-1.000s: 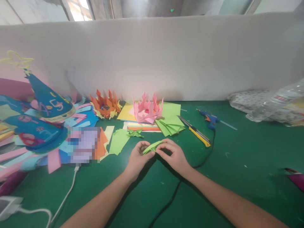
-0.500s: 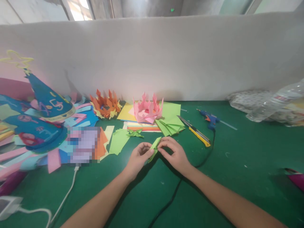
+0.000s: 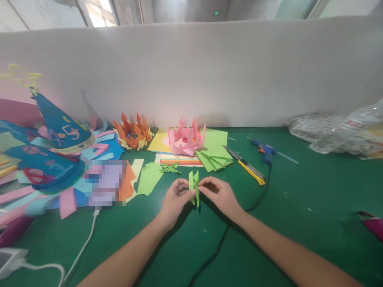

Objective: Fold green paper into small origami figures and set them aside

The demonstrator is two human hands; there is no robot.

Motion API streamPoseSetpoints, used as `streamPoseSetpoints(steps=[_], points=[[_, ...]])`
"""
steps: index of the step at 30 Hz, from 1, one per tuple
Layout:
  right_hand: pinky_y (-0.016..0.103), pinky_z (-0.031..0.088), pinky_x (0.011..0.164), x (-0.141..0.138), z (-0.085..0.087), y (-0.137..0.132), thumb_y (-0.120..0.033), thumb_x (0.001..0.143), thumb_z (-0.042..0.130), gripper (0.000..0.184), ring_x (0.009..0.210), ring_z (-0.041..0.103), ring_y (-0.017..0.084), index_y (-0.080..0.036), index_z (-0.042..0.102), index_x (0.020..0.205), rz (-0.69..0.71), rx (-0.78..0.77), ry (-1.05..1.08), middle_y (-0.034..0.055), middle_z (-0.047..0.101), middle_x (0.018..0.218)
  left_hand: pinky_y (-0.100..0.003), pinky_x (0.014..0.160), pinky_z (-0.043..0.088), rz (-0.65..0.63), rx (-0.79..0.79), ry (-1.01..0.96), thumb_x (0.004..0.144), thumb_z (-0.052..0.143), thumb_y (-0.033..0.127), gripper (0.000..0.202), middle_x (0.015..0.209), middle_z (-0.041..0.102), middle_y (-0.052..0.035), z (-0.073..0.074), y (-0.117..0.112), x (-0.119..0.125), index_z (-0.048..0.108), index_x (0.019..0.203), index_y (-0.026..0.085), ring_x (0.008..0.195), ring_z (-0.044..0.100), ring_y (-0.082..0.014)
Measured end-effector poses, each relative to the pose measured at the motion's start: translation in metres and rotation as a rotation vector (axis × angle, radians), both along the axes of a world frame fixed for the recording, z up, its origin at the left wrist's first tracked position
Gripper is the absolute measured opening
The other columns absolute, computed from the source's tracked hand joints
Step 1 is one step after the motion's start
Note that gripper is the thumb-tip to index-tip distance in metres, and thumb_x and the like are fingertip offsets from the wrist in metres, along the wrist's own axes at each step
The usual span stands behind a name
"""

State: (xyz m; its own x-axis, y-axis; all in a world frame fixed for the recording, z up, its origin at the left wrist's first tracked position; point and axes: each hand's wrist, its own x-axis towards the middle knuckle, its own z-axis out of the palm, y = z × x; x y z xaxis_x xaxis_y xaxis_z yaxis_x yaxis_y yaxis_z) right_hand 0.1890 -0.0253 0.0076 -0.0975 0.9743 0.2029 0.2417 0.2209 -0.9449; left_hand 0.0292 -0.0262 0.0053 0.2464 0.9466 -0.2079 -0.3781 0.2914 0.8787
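A piece of folded green paper (image 3: 194, 185) is held upright above the table, between both hands. My left hand (image 3: 178, 196) pinches it from the left with thumb and fingers. From the right, my right hand (image 3: 220, 195) grips its middle with thumb and fingertips. Just beyond my left hand lie a folded green paper star shape (image 3: 170, 168) and some flat green paper sheets (image 3: 149, 177). Behind them stands a pink paper crown (image 3: 186, 139) on a stack of coloured paper.
To the right lie a yellow utility knife (image 3: 251, 172), its blade out, and a blue glue gun (image 3: 265, 150) whose black cord runs under my right arm. Farther right is a plastic bottle (image 3: 348, 127). An orange paper crown (image 3: 134, 133) and blue cone hat (image 3: 64, 123) stand left.
The green folded paper has turned from a slant to upright, and its flaps now show spread apart. Both hands stay in nearly the same place.
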Motion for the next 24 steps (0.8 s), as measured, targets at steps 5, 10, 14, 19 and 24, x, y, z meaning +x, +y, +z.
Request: streamPoseSetpoints(steps=[5,10,14,19,24], points=[[0.029,0.053,0.071,0.0016,0.0000,0.0001,-0.025,0.076,0.063,0.009,0.076,0.065,0.017,-0.020,0.068,0.082,-0.025,0.075,-0.081,0.0031,0.069,0.083,-0.019,0.063,0.043,0.001,-0.012,0.018,0.061,0.079,0.029,0.036,0.077,0.061,0.0015,0.0012,0.0001,-0.0017,0.055,0.083,0.015,0.067,0.056,-0.0077],[0.029,0.053,0.071,0.0033,-0.0015,0.0011,-0.024,0.075,0.065,0.007,0.076,0.065,0.017,-0.021,0.069,0.080,-0.040,0.096,-0.101,0.0026,0.070,0.082,-0.021,0.067,0.044,-0.008,-0.009,0.042,0.060,0.079,0.029,0.034,0.080,0.062,0.0004,0.0005,0.0004,-0.0027,0.059,0.083,0.015,0.070,0.057,-0.0090],[0.029,0.052,0.072,0.0034,-0.0015,0.0006,-0.023,0.076,0.065,0.005,0.076,0.065,0.017,-0.021,0.069,0.079,-0.050,0.139,-0.143,0.0020,0.070,0.080,-0.021,0.066,0.043,0.000,-0.009,0.048,0.059,0.080,0.029,0.033,0.077,0.061,0.0013,-0.0005,0.0008,-0.0021,0.060,0.082,0.014,0.067,0.056,-0.0083],[0.030,0.051,0.072,0.0031,-0.0003,-0.0006,-0.023,0.078,0.064,0.006,0.075,0.064,0.017,-0.021,0.069,0.078,-0.042,0.201,-0.204,0.0029,0.070,0.079,-0.021,0.067,0.044,0.002,-0.002,0.068,0.058,0.081,0.031,0.034,0.076,0.062,0.0006,0.0002,0.0014,-0.0017,0.061,0.080,0.014,0.067,0.056,-0.0093],[0.029,0.051,0.069,0.0031,0.0010,-0.0011,-0.022,0.078,0.063,0.006,0.072,0.063,0.017,-0.021,0.068,0.076,-0.037,0.228,-0.235,0.0025,0.068,0.077,-0.021,0.065,0.043,-0.012,0.011,0.084,0.059,0.080,0.031,0.033,0.075,0.060,0.0008,-0.0004,0.0017,-0.0029,0.062,0.080,0.014,0.067,0.055,-0.0090]])
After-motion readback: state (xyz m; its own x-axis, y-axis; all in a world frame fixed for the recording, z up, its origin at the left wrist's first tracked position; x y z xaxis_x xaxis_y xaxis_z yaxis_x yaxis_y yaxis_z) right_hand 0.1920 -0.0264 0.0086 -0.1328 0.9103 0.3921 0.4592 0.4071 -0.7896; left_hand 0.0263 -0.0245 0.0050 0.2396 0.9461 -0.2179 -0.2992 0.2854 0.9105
